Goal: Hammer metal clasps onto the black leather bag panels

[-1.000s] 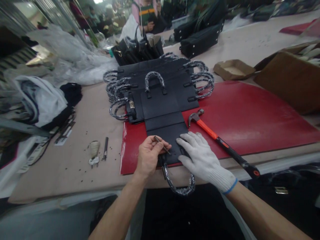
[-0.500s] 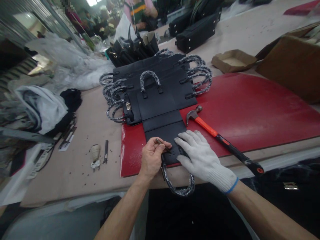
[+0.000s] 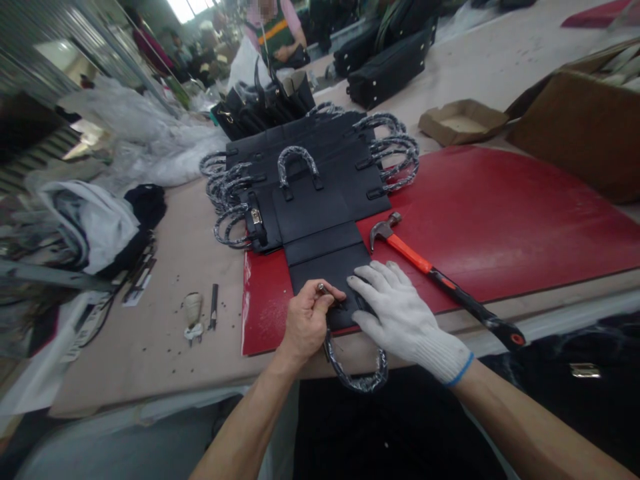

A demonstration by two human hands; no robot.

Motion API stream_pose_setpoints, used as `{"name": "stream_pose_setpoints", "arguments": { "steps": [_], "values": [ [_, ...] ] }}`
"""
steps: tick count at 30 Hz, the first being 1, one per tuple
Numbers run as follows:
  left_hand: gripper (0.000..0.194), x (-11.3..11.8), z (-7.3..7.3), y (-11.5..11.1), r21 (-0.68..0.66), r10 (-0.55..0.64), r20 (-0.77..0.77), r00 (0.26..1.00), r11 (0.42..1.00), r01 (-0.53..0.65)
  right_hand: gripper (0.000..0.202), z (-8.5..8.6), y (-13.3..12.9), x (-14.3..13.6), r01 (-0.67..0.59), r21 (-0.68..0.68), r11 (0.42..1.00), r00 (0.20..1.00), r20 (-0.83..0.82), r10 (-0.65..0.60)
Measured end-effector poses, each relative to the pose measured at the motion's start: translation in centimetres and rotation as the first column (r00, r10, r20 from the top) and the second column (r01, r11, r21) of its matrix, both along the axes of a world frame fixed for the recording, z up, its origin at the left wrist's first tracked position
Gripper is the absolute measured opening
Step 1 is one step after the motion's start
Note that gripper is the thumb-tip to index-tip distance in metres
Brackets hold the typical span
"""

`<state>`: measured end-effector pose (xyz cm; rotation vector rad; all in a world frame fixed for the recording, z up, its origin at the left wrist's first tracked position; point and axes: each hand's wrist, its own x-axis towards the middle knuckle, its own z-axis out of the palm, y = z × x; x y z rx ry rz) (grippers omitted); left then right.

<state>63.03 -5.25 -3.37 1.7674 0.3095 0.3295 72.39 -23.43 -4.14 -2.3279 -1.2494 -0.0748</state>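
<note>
My bare left hand (image 3: pixel 307 320) pinches a small metal punch (image 3: pixel 325 291), its lower end at the black leather panel (image 3: pixel 327 243). In a white glove, my right hand (image 3: pixel 395 310) lies with fingers spread on the panel's right part. From the panel's near edge a plastic-wrapped handle (image 3: pixel 363 382) hangs over the table edge. A claw hammer (image 3: pixel 410 253) with an orange and black grip rests on the red mat (image 3: pixel 500 227), right of the panel. Behind are stacked black panels (image 3: pixel 315 210) with wrapped handles.
At the left on the table (image 3: pixel 125 360) are a thread-wrapped tool (image 3: pixel 193 317) and a dark metal rod (image 3: pixel 214 307). Cardboard boxes (image 3: pixel 575 127) stand at the right. Black bags (image 3: pixel 265 103) and a person (image 3: pixel 280 33) are at the back; plastic wrap (image 3: pixel 150 133) lies back left.
The punch in my left hand has become more upright, with the hand slightly shifted. My right hand keeps its place on the panel. The camera view has moved a little.
</note>
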Motion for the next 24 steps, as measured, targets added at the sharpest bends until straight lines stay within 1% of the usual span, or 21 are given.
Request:
{"name": "stream_pose_setpoints", "arguments": {
  "steps": [1,3,8,10,11,12,13,14,15,16,17,18,20,21,22,24],
  "values": [
    [0.01,0.1,0.1,0.1,0.036,-0.012,0.0,1.0,0.999,0.012,0.052,0.0,0.0,0.0,-0.002,0.001,1.0,1.0,-0.001,0.002],
    [0.011,0.3,0.2,0.3,0.057,-0.037,-0.005,0.999,0.998,0.037,0.052,0.0,0.0,0.0,0.001,0.008,1.0,1.0,0.0,-0.001],
    [0.011,0.8,0.3,0.7,-0.013,-0.085,-0.02,0.996,0.996,0.084,0.05,-0.1,-0.2,0.2,-0.007,0.053,0.999,1.0,-0.015,0.007],
    [0.011,0.7,0.2,0.7,0.003,-0.106,-0.014,0.994,0.994,0.106,0.047,-0.1,-0.6,0.5,-0.024,0.123,0.992,0.997,-0.066,0.032],
    [0.011,0.6,0.2,0.6,0.036,-0.119,-0.01,0.993,0.992,0.119,0.044,-0.1,-0.9,0.7,-0.003,0.184,0.983,0.995,-0.094,0.021],
    [0.012,0.5,0.1,0.6,0.079,-0.13,-0.004,0.991,0.988,0.13,0.041,0.0,-1.4,0.9,0.044,0.247,0.968,0.994,-0.111,-0.017],
    [0.013,0.4,0.1,0.6,0.125,-0.139,0.005,0.99,0.983,0.137,0.039,0.2,-2.1,1.2,0.114,0.292,0.949,0.99,-0.112,-0.084],
    [0.013,0.3,0.0,0.6,0.163,-0.143,0.013,0.99,0.977,0.139,0.038,0.5,-2.8,1.6,0.194,0.306,0.932,0.98,-0.094,-0.173],
    [0.014,0.3,0.0,0.5,0.189,-0.145,0.02,0.989,0.972,0.138,0.038,0.8,-3.6,1.9,0.274,0.278,0.921,0.961,-0.052,-0.271],
    [0.015,0.3,0.1,0.5,0.2,-0.144,0.03,0.989,0.97,0.135,0.04,1.2,-4.4,2.3,0.347,0.199,0.916,0.934,0.011,-0.357],
    [0.015,0.3,0.1,0.5,0.207,-0.147,0.039,0.988,0.969,0.136,0.042,1.6,-5.2,2.6,0.413,0.079,0.908,0.904,0.084,-0.418],
    [0.015,0.4,0.2,0.5,0.214,-0.154,0.046,0.987,0.967,0.141,0.045,1.9,-5.9,2.9,0.468,-0.06,0.882,0.877,0.154,-0.455],
    [0.015,0.5,0.3,0.4,0.242,-0.176,0.053,0.983,0.957,0.159,0.049,2.4,-7.0,3.1,0.533,-0.299,0.792,0.844,0.26,-0.469],
    [0.014,0.5,0.3,0.3,0.263,-0.187,0.056,0.981,0.95,0.167,0.05,2.5,-7.3,3.1,0.54,-0.376,0.753,0.84,0.295,-0.455],
    [0.014,0.4,0.2,0.3,0.285,-0.196,0.061,0.979,0.943,0.171,0.052,2.4,-7.4,3.1,0.532,-0.427,0.731,0.845,0.316,-0.431],
    [0.015,0.1,-0.1,0.2,0.326,-0.208,0.082,0.975,0.93,0.171,0.055,2.2,-7.5,3.2,0.498,-0.48,0.722,0.866,0.322,-0.383]
  ]
}}
